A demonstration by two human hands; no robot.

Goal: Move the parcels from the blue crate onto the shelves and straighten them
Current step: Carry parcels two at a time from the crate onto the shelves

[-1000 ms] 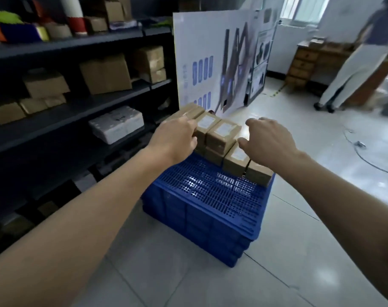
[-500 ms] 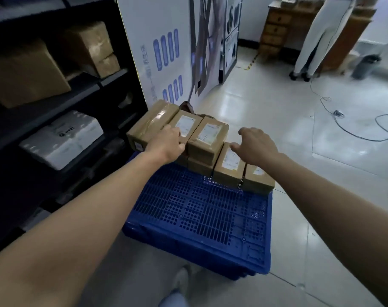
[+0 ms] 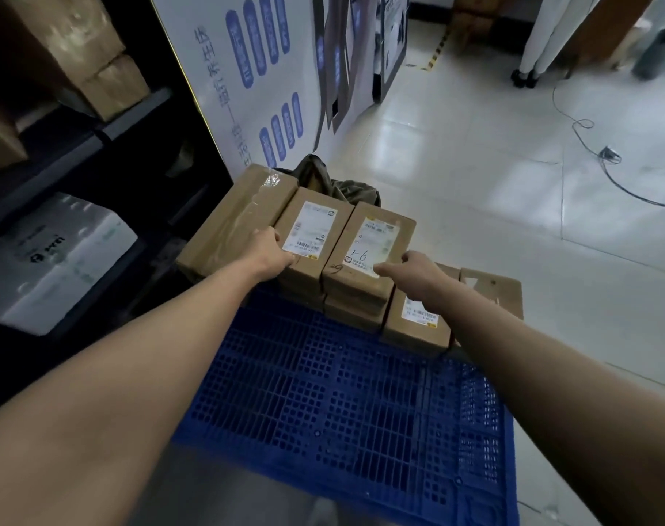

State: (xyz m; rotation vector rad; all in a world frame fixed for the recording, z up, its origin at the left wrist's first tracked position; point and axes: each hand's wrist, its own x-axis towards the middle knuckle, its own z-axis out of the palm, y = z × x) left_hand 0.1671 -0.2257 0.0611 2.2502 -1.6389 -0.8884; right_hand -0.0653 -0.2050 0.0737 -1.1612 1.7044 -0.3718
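Cardboard parcels (image 3: pixel 312 237), taped and labelled, are stacked at the far end of the blue crate (image 3: pixel 342 411), beside the dark shelves (image 3: pixel 95 134). The left hand (image 3: pixel 272 252) is laid on the near corner of one top parcel, the right hand (image 3: pixel 410 269) on the box marked 1-6 (image 3: pixel 369 252) just beside it; whether either grip is closed cannot be told. The parcels are judged stiff, light and tape-slick, best taken by opposite long sides.

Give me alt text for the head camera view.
Two hands touch brown parcels stacked at the far end of a blue crate: left hand on a labelled parcel, right hand on the neighbour marked 1-6. Dark shelves stand left.
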